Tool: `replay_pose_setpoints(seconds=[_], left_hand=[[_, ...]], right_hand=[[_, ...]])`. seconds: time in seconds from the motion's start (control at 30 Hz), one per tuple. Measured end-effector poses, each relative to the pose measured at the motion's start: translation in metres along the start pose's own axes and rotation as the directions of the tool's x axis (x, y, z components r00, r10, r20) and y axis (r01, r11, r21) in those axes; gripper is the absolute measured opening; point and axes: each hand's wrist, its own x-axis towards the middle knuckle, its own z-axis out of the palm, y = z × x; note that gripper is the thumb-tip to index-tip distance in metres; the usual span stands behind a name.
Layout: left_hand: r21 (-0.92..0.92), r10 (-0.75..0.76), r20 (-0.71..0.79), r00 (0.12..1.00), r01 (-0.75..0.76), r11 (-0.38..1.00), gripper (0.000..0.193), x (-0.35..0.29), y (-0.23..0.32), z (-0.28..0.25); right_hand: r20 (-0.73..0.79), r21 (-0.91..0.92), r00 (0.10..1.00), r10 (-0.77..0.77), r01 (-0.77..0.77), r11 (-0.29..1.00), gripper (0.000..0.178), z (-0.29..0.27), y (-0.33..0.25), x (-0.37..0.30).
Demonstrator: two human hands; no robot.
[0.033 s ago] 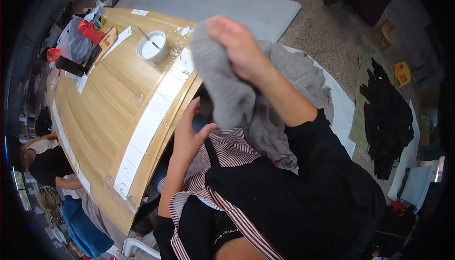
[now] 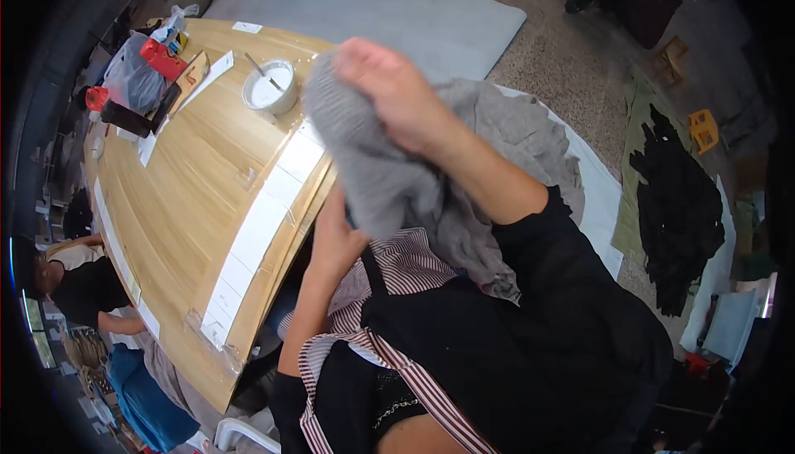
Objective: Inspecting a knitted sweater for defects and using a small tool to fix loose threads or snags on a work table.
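R hand (image 2: 399, 102) holds gry cloth (image 2: 364, 181) nr tbl (image 2: 190, 181).

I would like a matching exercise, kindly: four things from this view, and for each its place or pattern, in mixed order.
1. grey knitted fabric
2. white tub
3. apron
4. black fabric

A. striped
B. spread over a green sheet on the floor
C. held up in the right hand
D. on the wooden table

Pairs: 1-C, 2-D, 3-A, 4-B
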Motion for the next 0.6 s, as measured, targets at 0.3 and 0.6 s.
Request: replay_pose_setpoints(seconds=[0.3, 0.6], left_hand=[[-0.919, -0.649, -0.236, 0.723, 0.05, 0.39, 0.059, -0.031, 0.075, -0.12], [-0.903, -0.647, -0.428, 0.631, -0.318, 0.288, 0.058, -0.192, 0.106, -0.144]], right_hand=[[0.173, -0.63, 0.939, -0.297, 0.337, 0.7, 0.046, 0.051, 0.008, -0.022], [0.343, -0.908, 0.883, 0.322, 0.223, 0.355, 0.025, -0.025, 0.139, -0.195]])
